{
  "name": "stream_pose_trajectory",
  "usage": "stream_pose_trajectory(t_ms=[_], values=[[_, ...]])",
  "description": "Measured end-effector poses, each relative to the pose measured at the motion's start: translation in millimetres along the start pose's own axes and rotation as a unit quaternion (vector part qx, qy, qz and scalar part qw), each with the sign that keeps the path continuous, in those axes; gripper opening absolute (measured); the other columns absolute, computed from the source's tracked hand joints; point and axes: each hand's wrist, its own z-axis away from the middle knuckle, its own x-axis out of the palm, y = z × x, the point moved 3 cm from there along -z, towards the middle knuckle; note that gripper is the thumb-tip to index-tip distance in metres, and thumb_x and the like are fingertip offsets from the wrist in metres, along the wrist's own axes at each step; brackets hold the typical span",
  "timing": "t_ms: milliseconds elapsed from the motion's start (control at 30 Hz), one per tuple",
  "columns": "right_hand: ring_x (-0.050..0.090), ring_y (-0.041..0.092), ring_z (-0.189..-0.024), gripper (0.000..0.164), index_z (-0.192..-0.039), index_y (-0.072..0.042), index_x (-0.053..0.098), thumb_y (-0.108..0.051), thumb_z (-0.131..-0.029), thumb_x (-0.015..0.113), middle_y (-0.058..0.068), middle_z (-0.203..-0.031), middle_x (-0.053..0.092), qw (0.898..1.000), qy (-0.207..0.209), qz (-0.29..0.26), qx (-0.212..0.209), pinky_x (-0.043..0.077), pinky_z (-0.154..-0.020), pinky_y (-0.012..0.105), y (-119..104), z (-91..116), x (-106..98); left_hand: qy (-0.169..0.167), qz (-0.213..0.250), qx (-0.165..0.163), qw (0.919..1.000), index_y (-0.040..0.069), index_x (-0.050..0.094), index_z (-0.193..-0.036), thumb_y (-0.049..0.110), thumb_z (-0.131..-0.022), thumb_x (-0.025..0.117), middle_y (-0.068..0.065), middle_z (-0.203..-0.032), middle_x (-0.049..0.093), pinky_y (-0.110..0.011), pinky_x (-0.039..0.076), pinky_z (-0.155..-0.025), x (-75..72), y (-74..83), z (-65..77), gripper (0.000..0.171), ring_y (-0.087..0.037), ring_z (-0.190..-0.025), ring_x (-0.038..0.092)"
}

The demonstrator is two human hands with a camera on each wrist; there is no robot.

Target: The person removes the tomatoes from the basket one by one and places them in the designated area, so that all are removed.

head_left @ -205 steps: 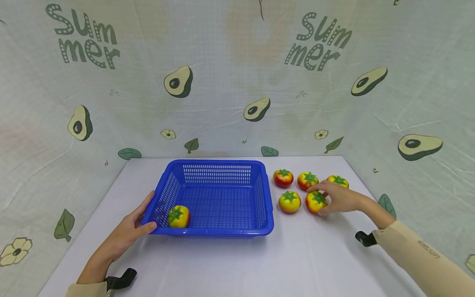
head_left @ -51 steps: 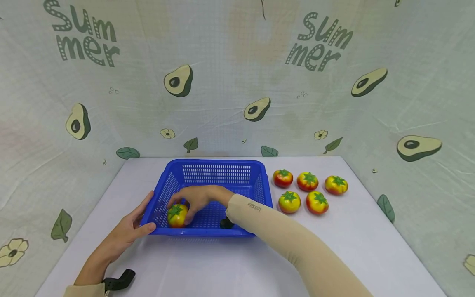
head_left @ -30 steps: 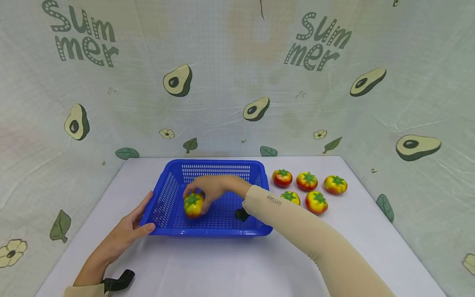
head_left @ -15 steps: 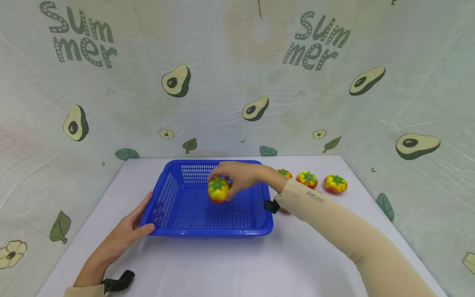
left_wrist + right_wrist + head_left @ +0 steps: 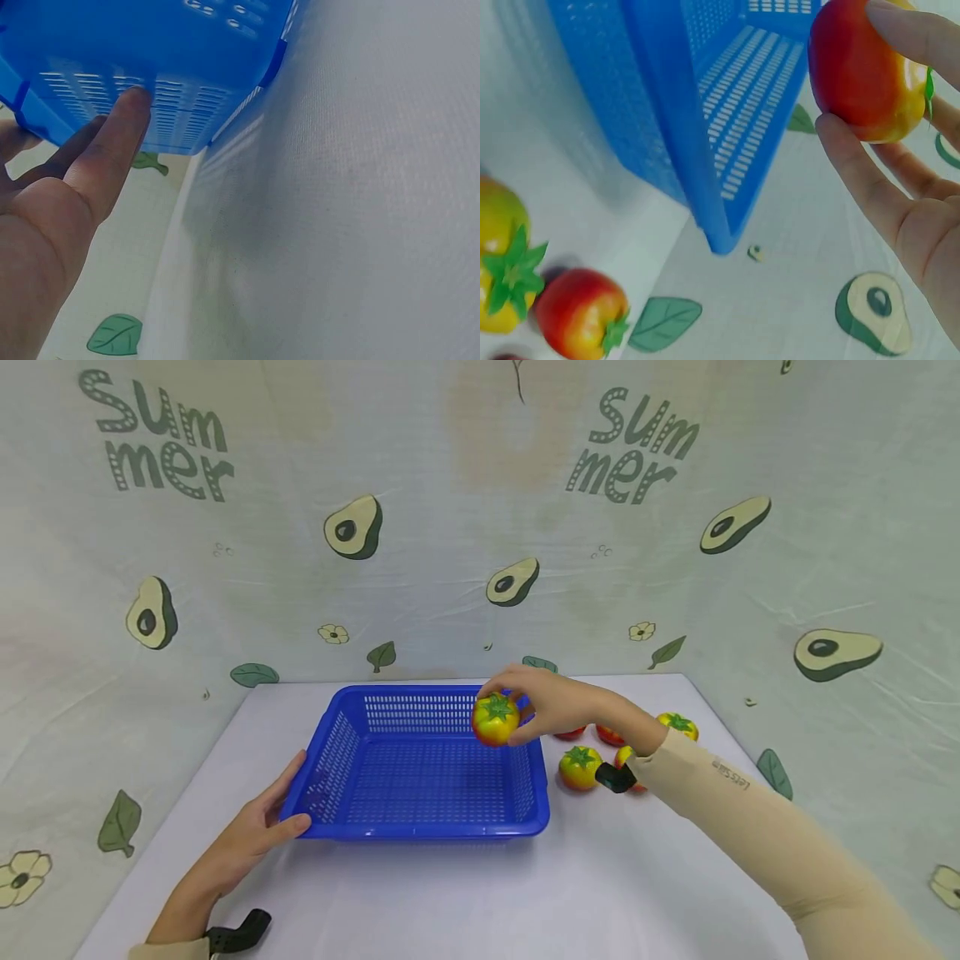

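In the head view my right hand (image 5: 557, 702) holds a red-and-yellow tomato (image 5: 496, 720) with a green star-shaped top. Thumb and fingers grip it at its sides, above the right rear part of a blue slotted basket (image 5: 420, 832). The right wrist view shows the red side of this tomato (image 5: 859, 79) between the fingertips, clear of the basket wall (image 5: 656, 112). My left hand (image 5: 258, 837) holds the basket's left front corner, thumb at the rim. Seen from the left wrist, its fingers (image 5: 112, 154) lie against the outer wall. No tomato shows inside the basket.
Right of the basket several more tomatoes sit on the white tabletop (image 5: 480, 902). One yellowish tomato (image 5: 580, 768) is near the basket, another (image 5: 678, 725) farther right; my right arm partly covers others. A printed cloth (image 5: 435, 568) hangs behind and at both sides.
My right hand has lifted the tomato from the basket's left front part and carried it up and to the right. Earlier it was over the tomatoes on the table. The left hand stays at the basket.
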Motion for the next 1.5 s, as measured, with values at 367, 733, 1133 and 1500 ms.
stream_pose_trajectory(t_ms=[367, 733, 1133, 1500], values=[[0.059, 0.026, -0.126, 0.066, -0.147, -0.019, 0.061, -0.014, -0.087, 0.089, 0.006, -0.141, 0.058, 0.998, 0.027, 0.027, 0.05, 0.062, -0.093, 0.039, 15, 58, -13, 0.003, -0.002, 0.003, 1.0, 0.03, 0.006, -0.172, 0.019, -0.107, 0.064, -0.026, -0.176, 0.008, -0.01, 0.045, -0.096, 0.3, 0.7, 1.1, 0.088, -0.057, -0.149, 0.031], [0.06, 0.027, -0.124, 0.062, -0.143, -0.02, 0.063, -0.019, -0.088, 0.089, 0.004, -0.137, 0.061, 0.992, 0.062, 0.04, 0.098, 0.062, -0.093, 0.039, 46, 112, -25, 0.0, -0.002, 0.01, 0.9999, 0.028, 0.006, -0.172, 0.017, -0.107, 0.063, -0.03, -0.174, 0.012, -0.012, 0.047, -0.096, 0.5, 1.2, 1.0, 0.088, -0.054, -0.146, 0.036], [0.061, 0.03, -0.117, 0.062, -0.14, -0.012, 0.062, -0.022, -0.086, 0.091, 0.009, -0.135, 0.06, 0.988, 0.087, 0.029, 0.128, 0.064, -0.087, 0.042, 80, 165, -31, 0.001, -0.002, 0.012, 0.9999, 0.03, 0.006, -0.172, 0.017, -0.107, 0.064, -0.027, -0.175, 0.009, -0.01, 0.044, -0.097, 0.2, -1.5, -0.6, 0.089, -0.055, -0.148, 0.032], [0.061, 0.03, -0.113, 0.065, -0.14, -0.009, 0.063, -0.023, -0.084, 0.092, 0.013, -0.136, 0.063, 0.98, 0.1, 0.044, 0.166, 0.063, -0.085, 0.036, 114, 204, -29, -0.003, 0.0, 0.018, 0.9998, 0.031, 0.007, -0.172, 0.016, -0.107, 0.064, -0.026, -0.176, 0.01, -0.011, 0.045, -0.098, 0.5, -0.4, -1.5, 0.088, -0.055, -0.148, 0.032]])
